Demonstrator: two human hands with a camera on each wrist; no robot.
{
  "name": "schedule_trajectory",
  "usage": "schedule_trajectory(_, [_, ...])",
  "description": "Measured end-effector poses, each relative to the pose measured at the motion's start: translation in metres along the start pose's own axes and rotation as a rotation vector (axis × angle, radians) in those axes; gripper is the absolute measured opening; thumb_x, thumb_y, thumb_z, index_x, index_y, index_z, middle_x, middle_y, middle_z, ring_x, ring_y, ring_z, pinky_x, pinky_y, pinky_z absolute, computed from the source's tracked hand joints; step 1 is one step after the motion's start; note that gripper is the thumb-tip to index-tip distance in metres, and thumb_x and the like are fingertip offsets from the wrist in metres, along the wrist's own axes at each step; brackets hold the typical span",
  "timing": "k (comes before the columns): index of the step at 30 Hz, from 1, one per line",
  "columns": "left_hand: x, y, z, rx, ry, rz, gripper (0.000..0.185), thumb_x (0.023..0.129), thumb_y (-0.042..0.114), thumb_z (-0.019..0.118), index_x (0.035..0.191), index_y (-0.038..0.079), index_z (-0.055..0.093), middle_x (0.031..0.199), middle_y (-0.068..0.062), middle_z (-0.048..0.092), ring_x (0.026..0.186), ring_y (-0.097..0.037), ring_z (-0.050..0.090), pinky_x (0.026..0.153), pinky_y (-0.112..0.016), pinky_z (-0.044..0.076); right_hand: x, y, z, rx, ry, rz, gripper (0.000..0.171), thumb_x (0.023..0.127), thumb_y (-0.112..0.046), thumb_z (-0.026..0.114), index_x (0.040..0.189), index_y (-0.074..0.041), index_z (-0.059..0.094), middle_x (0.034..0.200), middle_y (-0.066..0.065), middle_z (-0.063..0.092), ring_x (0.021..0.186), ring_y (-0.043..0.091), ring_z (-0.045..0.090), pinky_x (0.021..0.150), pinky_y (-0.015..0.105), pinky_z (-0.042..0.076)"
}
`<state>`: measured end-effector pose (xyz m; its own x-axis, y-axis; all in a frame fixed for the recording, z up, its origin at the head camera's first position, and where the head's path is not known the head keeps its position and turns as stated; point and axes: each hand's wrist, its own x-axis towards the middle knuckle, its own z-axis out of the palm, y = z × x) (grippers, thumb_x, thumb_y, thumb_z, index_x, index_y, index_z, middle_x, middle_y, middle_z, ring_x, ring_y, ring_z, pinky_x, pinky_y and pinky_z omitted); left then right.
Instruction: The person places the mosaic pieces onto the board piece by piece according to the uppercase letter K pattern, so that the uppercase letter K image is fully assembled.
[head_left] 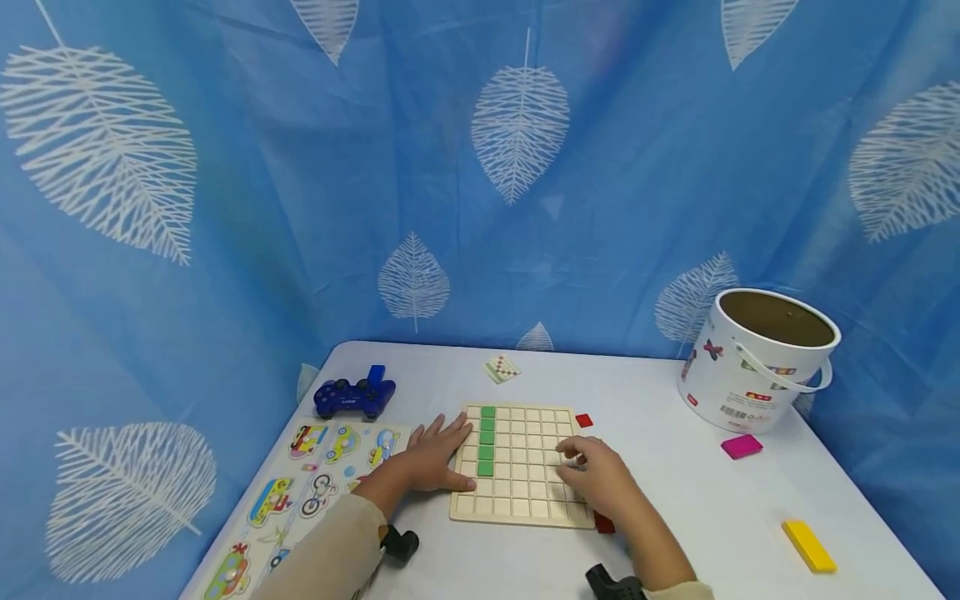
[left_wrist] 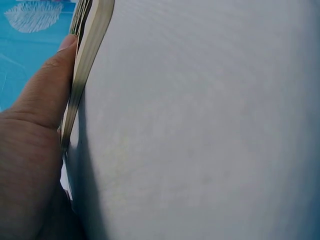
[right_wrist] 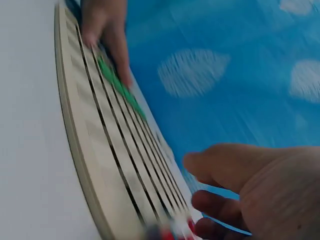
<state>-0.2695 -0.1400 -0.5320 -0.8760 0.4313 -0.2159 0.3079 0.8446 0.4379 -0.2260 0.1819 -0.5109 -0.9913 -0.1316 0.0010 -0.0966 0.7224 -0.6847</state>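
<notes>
A wooden grid board [head_left: 518,510] lies on the white table, with several green tiles [head_left: 486,467] in a column near its left side. My left hand [head_left: 433,458] rests at the board's left edge, fingers spread and thumb at its near corner. In the left wrist view the thumb [left_wrist: 47,85] presses against the board's edge [left_wrist: 87,55]. Over the right part of the board hovers my right hand [head_left: 600,479], fingers loosely bent. The right wrist view shows its thumb and fingers apart, nothing between them. Red tiles [head_left: 584,420] lie along the board's right side, partly hidden by that hand.
A picture puzzle board [head_left: 300,467] lies at the left, below a blue game controller [head_left: 355,398] and a blue block [head_left: 377,373]. Behind the grid board is a patterned card [head_left: 502,369]. At right stand a white bucket [head_left: 720,375], a magenta block [head_left: 742,447] and a yellow block [head_left: 809,547].
</notes>
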Motion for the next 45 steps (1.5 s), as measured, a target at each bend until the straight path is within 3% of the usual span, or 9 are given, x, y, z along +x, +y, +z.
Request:
schedule_trajectory(4, [-0.001, -0.004, 0.000, 0.000, 0.016, -0.012, 0.112, 0.082, 0.073, 0.075, 0.169, 0.024, 0.023, 0.178, 0.003, 0.009, 0.164, -0.036, 0.001, 0.127, -0.066, 0.003, -0.012, 0.039, -0.037, -0.086, -0.101, 0.110, 0.042, 0.085, -0.030, 0.088, 0.121, -0.015, 0.071, 0.114, 0.001, 0.066, 0.104, 0.020, 0.059, 0.097, 0.051, 0.055])
schedule_trajectory(8, [-0.002, -0.006, -0.001, -0.002, 0.017, -0.024, 0.112, 0.082, 0.072, 0.076, 0.169, 0.024, 0.023, 0.178, 0.004, 0.009, 0.164, -0.036, 0.000, 0.127, -0.066, 0.002, -0.027, 0.067, -0.054, -0.150, -0.172, 0.131, 0.052, 0.076, -0.034, 0.093, 0.119, -0.016, 0.070, 0.116, 0.001, 0.064, 0.111, 0.022, 0.059, 0.104, 0.058, 0.051])
schedule_trajectory(23, [-0.003, -0.004, 0.001, -0.008, 0.013, -0.034, 0.112, 0.082, 0.073, 0.076, 0.168, 0.025, 0.024, 0.178, 0.004, 0.010, 0.164, -0.036, 0.001, 0.128, -0.066, 0.002, -0.040, 0.083, -0.050, -0.152, -0.091, 0.088, 0.035, 0.080, -0.025, 0.091, 0.110, -0.019, 0.073, 0.107, -0.001, 0.063, 0.102, 0.017, 0.058, 0.099, 0.049, 0.054])
schedule_trajectory(26, [-0.001, -0.003, 0.000, -0.002, 0.014, -0.024, 0.112, 0.082, 0.073, 0.075, 0.168, 0.025, 0.024, 0.178, 0.004, 0.010, 0.164, -0.036, 0.001, 0.127, -0.066, 0.002, -0.039, 0.072, -0.044, -0.120, -0.035, 0.095, 0.034, 0.083, -0.022, 0.088, 0.112, -0.016, 0.073, 0.103, -0.002, 0.064, 0.095, 0.016, 0.056, 0.087, 0.039, 0.055])
schedule_trajectory(30, [0.001, -0.003, 0.000, 0.008, 0.006, -0.015, 0.112, 0.082, 0.074, 0.074, 0.169, 0.024, 0.023, 0.178, 0.004, 0.009, 0.164, -0.037, 0.001, 0.127, -0.066, 0.002, -0.031, 0.034, -0.019, -0.035, 0.009, 0.039, 0.032, 0.086, -0.015, 0.084, 0.116, -0.016, 0.073, 0.100, -0.005, 0.063, 0.088, 0.013, 0.055, 0.074, 0.028, 0.049])
schedule_trajectory(36, [0.003, -0.003, -0.001, 0.003, 0.000, -0.017, 0.112, 0.082, 0.074, 0.075, 0.169, 0.025, 0.024, 0.178, 0.004, 0.009, 0.164, -0.037, 0.000, 0.127, -0.066, 0.001, -0.014, -0.032, 0.039, -0.020, -0.080, -0.205, 0.031, 0.087, -0.009, 0.077, 0.116, -0.017, 0.074, 0.107, -0.010, 0.068, 0.092, 0.009, 0.061, 0.084, 0.030, 0.055])
schedule_trajectory(40, [0.003, -0.003, 0.000, 0.005, -0.001, -0.016, 0.112, 0.082, 0.074, 0.075, 0.168, 0.024, 0.024, 0.178, 0.004, 0.010, 0.164, -0.037, 0.001, 0.127, -0.066, 0.002, -0.004, -0.056, 0.065, -0.072, -0.115, -0.241, 0.023, 0.086, -0.008, 0.074, 0.106, -0.018, 0.075, 0.103, -0.010, 0.068, 0.090, 0.009, 0.059, 0.083, 0.033, 0.054])
schedule_trajectory(45, [0.003, -0.001, 0.002, 0.010, -0.001, -0.014, 0.112, 0.082, 0.075, 0.074, 0.168, 0.024, 0.024, 0.178, 0.003, 0.011, 0.164, -0.038, 0.002, 0.127, -0.067, 0.003, -0.001, -0.063, 0.077, -0.169, -0.069, -0.282, 0.019, 0.084, -0.005, 0.075, 0.094, -0.020, 0.079, 0.097, -0.010, 0.069, 0.096, 0.013, 0.065, 0.089, 0.040, 0.056])
